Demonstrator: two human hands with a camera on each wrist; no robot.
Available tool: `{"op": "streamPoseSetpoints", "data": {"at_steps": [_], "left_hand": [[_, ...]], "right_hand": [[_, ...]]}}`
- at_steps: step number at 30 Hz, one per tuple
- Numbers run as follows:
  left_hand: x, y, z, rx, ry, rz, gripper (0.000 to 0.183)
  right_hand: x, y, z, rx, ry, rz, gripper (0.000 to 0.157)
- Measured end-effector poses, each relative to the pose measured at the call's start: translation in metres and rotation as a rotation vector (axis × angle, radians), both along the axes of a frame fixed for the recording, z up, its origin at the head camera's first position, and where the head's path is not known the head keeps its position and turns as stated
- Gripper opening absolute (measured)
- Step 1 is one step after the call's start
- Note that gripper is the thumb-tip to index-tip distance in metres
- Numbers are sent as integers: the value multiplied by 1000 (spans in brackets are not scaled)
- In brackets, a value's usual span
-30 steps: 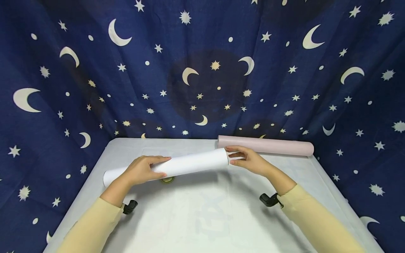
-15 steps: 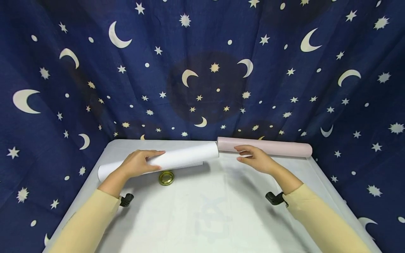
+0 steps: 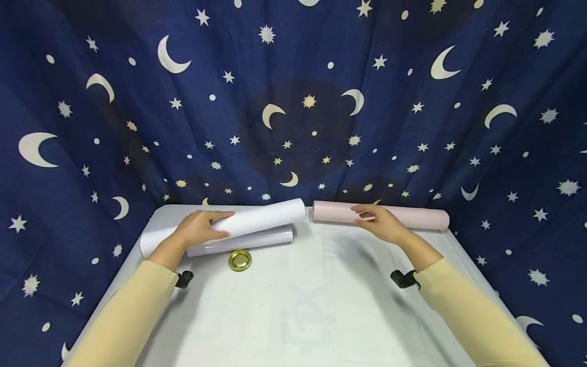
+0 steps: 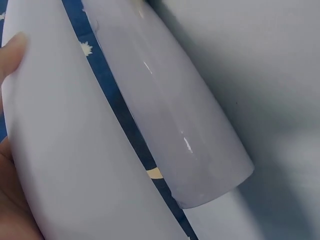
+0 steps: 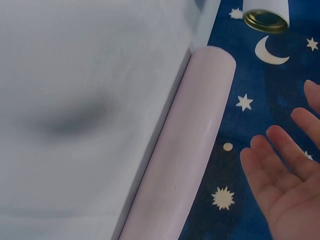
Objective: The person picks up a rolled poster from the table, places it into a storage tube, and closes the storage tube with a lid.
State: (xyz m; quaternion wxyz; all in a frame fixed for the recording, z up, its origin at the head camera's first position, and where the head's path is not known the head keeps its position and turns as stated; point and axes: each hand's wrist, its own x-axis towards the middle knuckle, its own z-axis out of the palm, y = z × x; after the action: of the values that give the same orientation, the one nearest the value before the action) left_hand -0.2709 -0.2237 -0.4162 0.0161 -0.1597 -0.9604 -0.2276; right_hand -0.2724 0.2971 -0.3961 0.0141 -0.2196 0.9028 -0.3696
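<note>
My left hand grips a long white cardboard tube from above, thumb and fingers on opposite sides. The tube slants up to the right, and its right end shows a gold-coloured inside in the right wrist view. Just in front of it lies a pale lavender roll with a glossy clear wrapping, partly covered by the tube and hand. A round gold-coloured lid rests near that roll. Relaxed and holding nothing, my right hand hovers close to the pale pink tube.
A white cloth covers the table, its back edge against a dark blue curtain with moons and stars. The pink tube lies along the back right edge. Each wrist carries a small black camera mount.
My left hand has carried the white tube back and left, uncovering the lavender roll and gold lid. My right hand has moved away from the tube's end to the right.
</note>
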Motion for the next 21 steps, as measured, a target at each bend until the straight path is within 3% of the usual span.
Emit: {"op": "streamPoseSetpoints", "data": {"at_steps": [11, 21], "left_hand": [[-18, -5, -3, 7, -45, 15, 65], [-32, 0, -12, -31, -70, 6, 64]], "right_hand": [[-9, 16, -9, 69, 35, -92, 46], [-28, 27, -17, 108, 67, -152, 45]]}}
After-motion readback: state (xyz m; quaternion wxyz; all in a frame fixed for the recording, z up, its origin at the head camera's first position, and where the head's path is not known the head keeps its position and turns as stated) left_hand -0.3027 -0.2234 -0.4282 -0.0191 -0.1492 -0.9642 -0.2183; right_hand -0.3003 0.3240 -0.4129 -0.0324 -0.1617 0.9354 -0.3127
